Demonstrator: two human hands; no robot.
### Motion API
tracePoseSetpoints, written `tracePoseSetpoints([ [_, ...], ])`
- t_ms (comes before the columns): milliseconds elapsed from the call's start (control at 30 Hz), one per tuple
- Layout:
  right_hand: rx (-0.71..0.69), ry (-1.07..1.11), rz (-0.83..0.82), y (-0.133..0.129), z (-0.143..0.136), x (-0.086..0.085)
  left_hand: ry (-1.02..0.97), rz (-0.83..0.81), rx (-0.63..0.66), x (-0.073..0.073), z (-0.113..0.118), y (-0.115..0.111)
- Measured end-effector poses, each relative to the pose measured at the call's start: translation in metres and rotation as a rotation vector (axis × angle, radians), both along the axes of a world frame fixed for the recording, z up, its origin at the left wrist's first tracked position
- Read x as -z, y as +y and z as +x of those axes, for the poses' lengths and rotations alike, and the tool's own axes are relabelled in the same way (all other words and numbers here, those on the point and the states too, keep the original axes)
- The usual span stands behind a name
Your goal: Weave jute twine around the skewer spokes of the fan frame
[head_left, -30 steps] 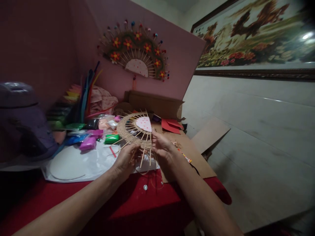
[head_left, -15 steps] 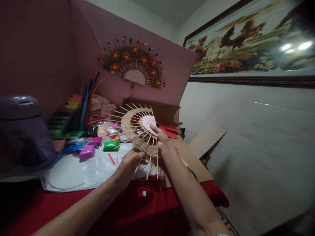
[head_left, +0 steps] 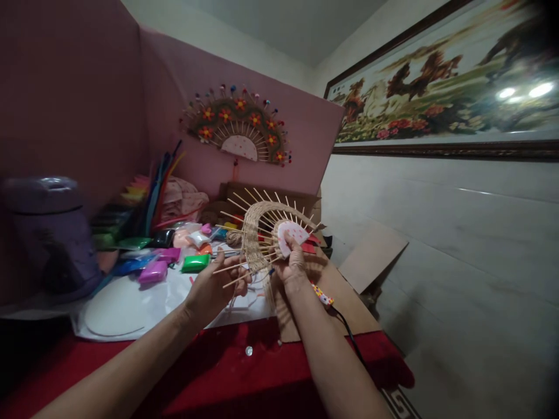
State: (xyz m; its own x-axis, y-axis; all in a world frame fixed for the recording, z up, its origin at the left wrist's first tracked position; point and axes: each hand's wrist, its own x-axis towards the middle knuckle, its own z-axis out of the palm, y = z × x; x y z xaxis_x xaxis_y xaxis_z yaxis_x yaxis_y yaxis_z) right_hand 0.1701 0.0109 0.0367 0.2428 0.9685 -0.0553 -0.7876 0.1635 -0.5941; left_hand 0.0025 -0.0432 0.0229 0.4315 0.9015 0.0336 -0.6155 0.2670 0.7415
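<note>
Head view: looking forward and down on a woven fan [head_left: 252,233], raised above the middle of the worktop [head_left: 209,378].
Right hand [head_left: 292,266]: clamped on the fan near its inner edge, with the thumb laid over the spotted half-round patch [head_left: 299,231] and the other fingers mostly hidden beneath.
Left hand [head_left: 213,285]: partly open, with thumb and fingers apart, close by the lower-left sticks [head_left: 237,205] (touching or just behind, cannot tell).
Fan: tilted, with sticks spread outward through a curved band of twine.
Red cloth [head_left: 218,355]: draped along the near edge, under a small clear round bit [head_left: 248,351].
White sheet [head_left: 161,297]: spread on the left, under a pale disc [head_left: 113,311], a green packet [head_left: 195,264] and a magenta packet [head_left: 152,272].
Cardboard [head_left: 353,311]: lying on the right, under a bright patterned object [head_left: 322,294] with a black cord [head_left: 349,331].
Purple container [head_left: 52,244]: standing at far left.
Pink panel [head_left: 305,139]: upright behind, with a flowered fan [head_left: 255,120] mounted on it.
Tiled wall [head_left: 471,233]: rising on the right, beneath a framed horse picture [head_left: 402,99].
</note>
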Motion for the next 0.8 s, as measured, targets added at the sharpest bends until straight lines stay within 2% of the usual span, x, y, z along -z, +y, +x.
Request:
tracePoseSetpoints([
  [233,0.044,-0.136,0.098,0.0,0.001,0.0,0.133,0.017,-0.153,0.006,0.002,0.005],
  [400,0.024,-0.203,0.152,-0.002,0.002,-0.001,0.142,0.09,-0.132,0.005,-0.002,0.007],
  [567,0.002,-0.203,0.134,-0.004,0.0,-0.001,0.139,-0.024,-0.051,0.001,-0.009,0.008],
  [667,0.005,-0.192,0.131,-0.001,-0.002,0.003,0.18,-0.094,-0.074,0.0,-0.013,0.009],
  [800,0.011,-0.195,0.137,-0.001,-0.005,0.005,0.195,-0.077,-0.078,0.002,-0.015,0.01],
])
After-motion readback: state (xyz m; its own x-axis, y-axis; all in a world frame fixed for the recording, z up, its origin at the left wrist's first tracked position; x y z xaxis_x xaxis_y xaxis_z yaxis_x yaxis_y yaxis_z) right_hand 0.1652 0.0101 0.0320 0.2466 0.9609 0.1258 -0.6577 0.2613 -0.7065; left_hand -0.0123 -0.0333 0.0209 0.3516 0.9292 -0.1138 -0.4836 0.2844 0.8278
